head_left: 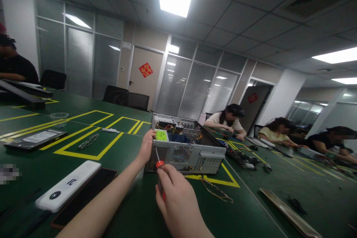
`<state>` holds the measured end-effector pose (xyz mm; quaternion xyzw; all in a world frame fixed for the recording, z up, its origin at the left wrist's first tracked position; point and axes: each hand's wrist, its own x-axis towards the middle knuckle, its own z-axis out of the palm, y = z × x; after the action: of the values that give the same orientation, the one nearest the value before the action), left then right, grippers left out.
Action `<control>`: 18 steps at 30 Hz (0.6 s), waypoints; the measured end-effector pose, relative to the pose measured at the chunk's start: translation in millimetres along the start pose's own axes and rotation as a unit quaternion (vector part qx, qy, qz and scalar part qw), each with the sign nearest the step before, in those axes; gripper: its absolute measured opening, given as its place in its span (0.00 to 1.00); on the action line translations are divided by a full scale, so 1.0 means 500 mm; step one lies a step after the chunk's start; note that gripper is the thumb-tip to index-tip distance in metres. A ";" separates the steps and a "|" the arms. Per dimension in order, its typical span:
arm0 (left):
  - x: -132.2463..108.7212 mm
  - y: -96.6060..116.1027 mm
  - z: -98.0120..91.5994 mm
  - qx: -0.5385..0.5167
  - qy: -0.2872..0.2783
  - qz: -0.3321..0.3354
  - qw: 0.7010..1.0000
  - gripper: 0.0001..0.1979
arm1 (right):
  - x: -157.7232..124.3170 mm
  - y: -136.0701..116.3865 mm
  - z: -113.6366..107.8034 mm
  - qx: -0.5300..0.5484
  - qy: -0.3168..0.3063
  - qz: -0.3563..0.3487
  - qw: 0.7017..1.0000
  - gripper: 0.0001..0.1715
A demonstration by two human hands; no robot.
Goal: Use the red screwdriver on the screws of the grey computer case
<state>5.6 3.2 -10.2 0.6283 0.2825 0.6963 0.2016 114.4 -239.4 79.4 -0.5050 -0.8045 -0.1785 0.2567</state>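
Note:
An open computer case (199, 156) lies on its side on the green table, its rear panel towards me. In its left corner is a power supply with a bright green label (160, 136). My left hand (146, 148) grips that corner of the case, with the fingertips over the top edge beside the label. My right hand (177, 193) is closed around a screwdriver with a red handle (160, 164). Its shaft points up and away, and the tip is at the rear panel below the green label; whether it sits in a screw is too small to tell.
Left of me lie a white power bank (69, 186), a dark phone (86, 197), a hard drive (36, 138) and a clear cup (59, 119). Glasses (216, 190) and a flat gold-edged object (288, 212) lie right. Several people sit around the table.

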 end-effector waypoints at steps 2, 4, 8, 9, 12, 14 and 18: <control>0.000 -0.001 0.000 -0.002 -0.001 0.001 1.000 0.27 | 0.000 -0.001 0.002 0.005 -0.035 0.012 0.999 0.22; 0.000 -0.003 0.001 -0.004 0.002 0.001 1.000 0.27 | 0.001 -0.001 0.002 0.009 -0.052 0.012 0.999 0.22; -0.001 -0.004 0.003 -0.004 0.007 0.000 1.000 0.26 | 0.000 0.002 -0.005 0.030 -0.035 0.009 0.999 0.21; -0.002 -0.004 0.003 -0.004 0.007 0.001 1.000 0.26 | 0.000 0.003 -0.006 0.035 -0.028 0.011 0.999 0.21; -0.002 -0.001 0.003 -0.001 0.008 0.005 1.000 0.27 | 0.000 0.004 -0.007 0.043 -0.017 0.012 0.999 0.20; -0.002 0.000 0.003 0.002 0.008 0.007 1.000 0.28 | 0.000 0.003 -0.006 0.044 -0.013 0.007 0.999 0.20; -0.001 -0.003 0.004 0.002 0.008 0.011 1.000 0.28 | -0.005 0.000 -0.008 0.048 0.000 0.006 0.999 0.19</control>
<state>7.3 4.4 -11.5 0.6264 0.2787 0.7026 0.1906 116.1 -243.4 80.9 -0.4968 -0.8092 -0.1378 0.2819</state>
